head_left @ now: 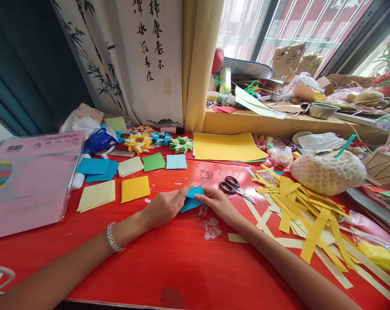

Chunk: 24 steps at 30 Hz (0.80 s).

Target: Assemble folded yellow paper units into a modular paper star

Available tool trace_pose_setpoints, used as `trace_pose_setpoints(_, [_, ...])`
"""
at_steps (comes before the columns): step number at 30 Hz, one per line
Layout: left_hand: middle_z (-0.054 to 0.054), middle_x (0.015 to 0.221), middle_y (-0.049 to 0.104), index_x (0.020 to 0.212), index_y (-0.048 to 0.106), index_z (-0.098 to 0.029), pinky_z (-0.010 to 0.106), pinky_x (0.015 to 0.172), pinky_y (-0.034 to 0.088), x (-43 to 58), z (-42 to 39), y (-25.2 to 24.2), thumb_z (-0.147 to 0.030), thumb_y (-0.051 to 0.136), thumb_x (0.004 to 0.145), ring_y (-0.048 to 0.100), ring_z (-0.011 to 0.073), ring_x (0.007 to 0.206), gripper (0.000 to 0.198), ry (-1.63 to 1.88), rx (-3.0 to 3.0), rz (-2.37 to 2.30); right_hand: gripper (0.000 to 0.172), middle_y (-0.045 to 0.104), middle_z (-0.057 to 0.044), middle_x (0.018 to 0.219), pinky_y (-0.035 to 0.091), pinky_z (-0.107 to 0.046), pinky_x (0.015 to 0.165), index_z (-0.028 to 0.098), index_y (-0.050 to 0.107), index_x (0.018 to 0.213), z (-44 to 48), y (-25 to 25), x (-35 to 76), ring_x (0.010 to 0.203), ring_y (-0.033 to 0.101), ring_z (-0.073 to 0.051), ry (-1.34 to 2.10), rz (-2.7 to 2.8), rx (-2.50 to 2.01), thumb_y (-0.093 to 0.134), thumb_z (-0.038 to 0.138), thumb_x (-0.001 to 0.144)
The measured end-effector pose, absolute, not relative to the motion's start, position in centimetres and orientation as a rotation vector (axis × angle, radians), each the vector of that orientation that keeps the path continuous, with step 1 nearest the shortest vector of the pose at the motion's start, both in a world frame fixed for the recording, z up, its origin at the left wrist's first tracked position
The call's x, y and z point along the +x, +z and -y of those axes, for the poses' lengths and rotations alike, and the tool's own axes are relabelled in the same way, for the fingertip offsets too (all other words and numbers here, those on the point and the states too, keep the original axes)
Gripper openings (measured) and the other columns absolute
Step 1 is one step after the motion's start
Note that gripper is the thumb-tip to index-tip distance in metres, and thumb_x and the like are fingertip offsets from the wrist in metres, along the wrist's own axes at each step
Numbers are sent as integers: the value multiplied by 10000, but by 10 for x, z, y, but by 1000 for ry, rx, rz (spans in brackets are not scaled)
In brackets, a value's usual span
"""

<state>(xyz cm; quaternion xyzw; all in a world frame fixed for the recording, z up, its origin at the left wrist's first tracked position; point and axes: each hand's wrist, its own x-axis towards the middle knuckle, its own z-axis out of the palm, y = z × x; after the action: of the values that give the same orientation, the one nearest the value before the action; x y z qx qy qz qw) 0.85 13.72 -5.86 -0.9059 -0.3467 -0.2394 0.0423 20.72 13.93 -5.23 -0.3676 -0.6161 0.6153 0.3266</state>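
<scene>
A small blue paper square point(192, 198), partly folded, lies on the red table point(169, 258) between my two hands. My left hand point(164, 208) pinches its left edge, fingers closed on the paper. My right hand point(216, 202) presses the right side of the same piece with fingertips together. A bead bracelet point(112, 237) sits on my left wrist. Black-handled scissors point(235, 186) lie just right of my right hand.
Small coloured paper squares point(135, 188) lie to the left, with folded paper stars point(159, 141) behind them. A pink paper pack point(29, 181) is far left. Yellow sheets point(225, 147) and several yellow strips point(306, 215) lie right, near a net-wrapped bundle point(327, 172). The window ledge point(279, 122) is cluttered.
</scene>
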Motion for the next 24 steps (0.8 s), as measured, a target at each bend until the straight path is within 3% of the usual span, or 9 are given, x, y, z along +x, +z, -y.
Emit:
trace_pose_setpoints(4, [71,988,616,1257,305,-202,209,632,500,4,-141,-60,-254,335,889,628,133,776,373,-930,-2687,1267,347,624,-58,747,488,-230,547,130,506,905,-143,-53,211,605,624,-146,1723,1677,-907,499,458,788])
trace_pose_setpoints(8, [58,992,598,1069,457,-189,202,649,489,1,-141,-56,-156,325,875,606,122,805,238,-869,-2712,1037,347,610,-41,631,487,-221,522,125,490,842,-145,-55,211,558,619,-146,1743,1655,-935,513,465,777])
trace_pose_setpoints(11, [71,953,585,970,537,-173,265,750,483,3,-138,-52,-142,358,850,576,159,878,217,-765,-2676,874,334,588,-16,584,476,-216,474,132,485,791,-144,-55,209,497,598,-138,1706,1595,-969,531,462,763])
trace_pose_setpoints(16, [107,1057,533,1104,502,-164,333,867,461,6,-136,-51,-348,455,825,514,214,1033,338,-687,-2729,914,343,591,-11,587,461,-225,435,132,521,791,-141,-53,208,458,574,-139,1560,1613,-1066,538,472,753])
trace_pose_setpoints(18, [110,1078,513,1137,472,-163,313,815,487,6,-136,-52,-399,445,824,535,207,999,393,-637,-2767,949,347,598,-13,605,456,-225,432,133,538,823,-139,-52,208,460,571,-138,1522,1642,-1080,527,475,763])
trace_pose_setpoints(24, [86,1045,516,1168,447,-179,248,681,505,7,-136,-51,-331,388,852,580,149,827,355,-532,-2850,989,359,607,-17,635,440,-216,410,137,536,820,-138,-52,207,467,569,-137,1455,1706,-1106,504,492,775])
